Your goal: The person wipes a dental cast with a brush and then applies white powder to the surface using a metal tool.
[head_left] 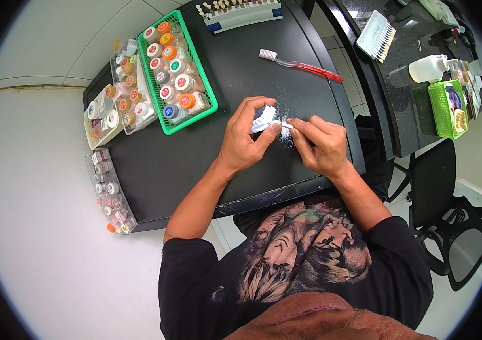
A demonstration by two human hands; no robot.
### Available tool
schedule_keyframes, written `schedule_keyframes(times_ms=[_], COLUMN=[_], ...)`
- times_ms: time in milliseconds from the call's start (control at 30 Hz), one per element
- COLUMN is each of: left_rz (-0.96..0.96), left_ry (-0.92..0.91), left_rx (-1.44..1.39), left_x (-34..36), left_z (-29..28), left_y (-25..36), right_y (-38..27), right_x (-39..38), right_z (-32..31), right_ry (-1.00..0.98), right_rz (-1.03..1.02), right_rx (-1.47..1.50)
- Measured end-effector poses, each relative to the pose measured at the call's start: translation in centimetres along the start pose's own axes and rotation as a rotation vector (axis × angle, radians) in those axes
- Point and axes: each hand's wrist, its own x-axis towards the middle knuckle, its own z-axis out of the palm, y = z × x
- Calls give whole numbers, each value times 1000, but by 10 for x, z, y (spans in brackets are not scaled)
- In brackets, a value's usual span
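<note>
My left hand is closed on a white dental cast, its fingers wrapped behind it and the thumb along the near side. With pinched fingertips, my right hand grips a small thin pale tool, whose tip points left and meets the cast's edge near my left thumb. The tool's exact kind is too small to tell, and my fingers hide part of it. Beneath both hands, white powder lies scattered on the black table.
A red-handled toothbrush lies beyond my hands. At left stand a green basket and clear trays of capped jars. A tooth shade guide sits at the far edge. On the right are a dark counter, a light green basket and a black chair.
</note>
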Motion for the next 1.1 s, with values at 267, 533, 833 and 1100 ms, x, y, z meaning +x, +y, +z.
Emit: schedule_keyframes(times_ms=[267, 533, 833, 1100], left_rz=[-28, -24, 17, 4], left_ry=[-9, -6, 25, 6], left_rx=[-7, -3, -3, -12], left_x=[1, 2, 0, 0], left_z=[-1, 0, 1, 0], left_y=[2, 2, -1, 1], right_y=[0, 1, 1, 0], right_x=[-1, -2, -1, -1], right_z=[0, 1, 1, 1], right_ry=[8, 8, 12, 2], right_rz=[-2, -4, -1, 7], right_rx=[-5, -20, 5, 11])
